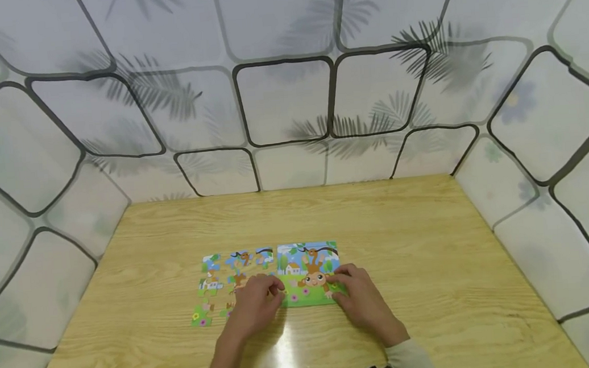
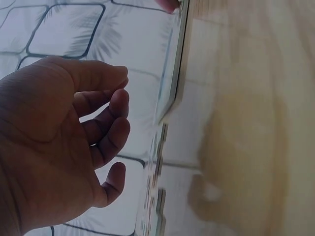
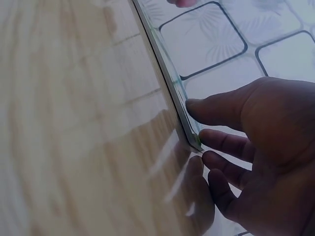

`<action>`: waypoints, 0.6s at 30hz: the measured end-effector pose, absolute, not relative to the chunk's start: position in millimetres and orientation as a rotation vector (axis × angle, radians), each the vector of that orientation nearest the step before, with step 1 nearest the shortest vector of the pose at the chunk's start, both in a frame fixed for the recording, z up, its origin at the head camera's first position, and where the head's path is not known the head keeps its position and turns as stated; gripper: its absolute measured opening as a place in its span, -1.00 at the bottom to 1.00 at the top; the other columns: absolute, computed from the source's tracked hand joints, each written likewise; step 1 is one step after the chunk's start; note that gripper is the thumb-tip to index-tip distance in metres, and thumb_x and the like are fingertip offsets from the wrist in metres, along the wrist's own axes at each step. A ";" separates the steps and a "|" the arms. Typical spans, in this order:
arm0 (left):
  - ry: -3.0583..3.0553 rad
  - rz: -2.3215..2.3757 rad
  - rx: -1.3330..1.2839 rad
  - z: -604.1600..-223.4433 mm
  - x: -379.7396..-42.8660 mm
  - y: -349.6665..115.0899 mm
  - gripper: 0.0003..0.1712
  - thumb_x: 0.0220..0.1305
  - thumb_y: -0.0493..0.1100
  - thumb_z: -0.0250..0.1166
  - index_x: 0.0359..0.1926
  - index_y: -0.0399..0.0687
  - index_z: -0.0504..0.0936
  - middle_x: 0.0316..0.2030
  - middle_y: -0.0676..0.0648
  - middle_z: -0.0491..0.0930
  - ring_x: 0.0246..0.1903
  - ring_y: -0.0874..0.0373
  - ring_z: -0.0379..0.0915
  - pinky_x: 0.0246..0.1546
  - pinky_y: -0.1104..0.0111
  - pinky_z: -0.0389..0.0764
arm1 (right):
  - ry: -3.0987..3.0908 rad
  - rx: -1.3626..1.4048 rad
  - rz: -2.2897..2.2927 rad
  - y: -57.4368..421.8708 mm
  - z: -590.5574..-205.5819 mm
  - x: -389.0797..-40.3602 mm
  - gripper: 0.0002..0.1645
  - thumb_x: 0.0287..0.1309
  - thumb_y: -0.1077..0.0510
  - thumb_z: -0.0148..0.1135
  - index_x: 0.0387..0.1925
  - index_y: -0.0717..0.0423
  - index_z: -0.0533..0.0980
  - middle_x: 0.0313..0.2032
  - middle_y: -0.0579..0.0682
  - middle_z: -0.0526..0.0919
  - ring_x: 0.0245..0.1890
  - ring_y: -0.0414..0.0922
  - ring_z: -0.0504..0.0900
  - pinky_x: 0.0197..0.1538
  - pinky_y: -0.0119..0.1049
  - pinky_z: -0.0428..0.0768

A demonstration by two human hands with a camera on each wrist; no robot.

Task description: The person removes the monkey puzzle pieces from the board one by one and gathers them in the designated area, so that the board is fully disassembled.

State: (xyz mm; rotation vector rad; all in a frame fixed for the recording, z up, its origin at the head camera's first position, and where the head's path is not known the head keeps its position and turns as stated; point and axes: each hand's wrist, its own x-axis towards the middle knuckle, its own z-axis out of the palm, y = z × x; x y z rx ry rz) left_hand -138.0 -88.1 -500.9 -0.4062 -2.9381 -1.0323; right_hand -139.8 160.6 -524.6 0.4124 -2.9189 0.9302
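Note:
A picture board [image 1: 307, 257] with a monkey, a small house and flowers lies flat on the table. At its lower right corner my right hand [image 1: 361, 299] rests thumb and fingertips on the face and edge. From the right wrist view, the thumb [image 3: 211, 110] meets the board's edge [image 3: 172, 93] and the other fingers bend around the corner. My left hand [image 1: 256, 300] hovers by the board's left edge, over some puzzle pieces [image 1: 211, 284]. In the left wrist view its fingers [image 2: 110, 140] are loosely bent, thumb tip close to the index finger, nothing visible between them.
Several flat puzzle pieces with the same monkey scene lie in loose rows left of the board, partly hidden by the left hand. The wooden table [image 1: 432, 243] is bounded by patterned fabric walls [image 1: 289, 104] at the back and both sides.

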 end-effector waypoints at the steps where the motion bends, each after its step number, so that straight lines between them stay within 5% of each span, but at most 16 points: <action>1: -2.939 -1.040 -0.421 -500.2 -138.9 -84.9 -0.94 0.20 -0.17 0.29 -0.31 0.08 0.67 -0.45 0.25 0.54 -0.26 0.19 0.41 -0.07 -0.33 0.30 | -2.918 0.411 0.937 160.7 -524.0 -140.0 -0.65 0.07 0.13 0.40 -0.05 -0.01 0.65 0.00 -0.05 0.54 0.05 -0.03 0.48 0.12 -0.08 0.47; 6: -2.953 -1.034 -0.461 -497.2 -143.7 -68.9 -0.94 0.22 -0.12 0.30 -0.27 0.11 0.66 -0.41 0.21 0.55 -0.25 0.16 0.42 -0.12 -0.14 0.30 | -2.927 0.358 0.973 161.9 -521.6 -140.4 -0.63 0.07 0.10 0.39 -0.04 0.01 0.63 0.06 -0.01 0.53 0.12 0.03 0.44 0.17 -0.04 0.45; 12: -2.975 -1.015 -0.522 -497.4 -146.5 -50.3 -0.95 0.23 -0.12 0.28 -0.28 0.08 0.65 -0.35 0.11 0.57 -0.20 0.10 0.41 -0.06 -0.22 0.27 | -2.987 0.345 0.912 165.5 -520.7 -139.7 -0.30 -0.03 -0.07 0.43 0.17 0.09 0.51 0.29 0.10 0.42 0.31 0.14 0.31 0.32 0.12 0.30; 18: -3.022 -0.989 -0.547 -498.2 -147.7 -34.8 -0.83 0.16 -0.18 0.22 -0.21 0.05 0.64 -0.29 0.05 0.56 -0.20 0.11 0.39 -0.06 -0.09 0.30 | -3.050 0.349 0.900 167.7 -520.6 -139.2 -0.08 -0.17 -0.09 0.50 0.26 0.18 0.42 0.35 0.13 0.34 0.35 0.16 0.24 0.35 0.14 0.25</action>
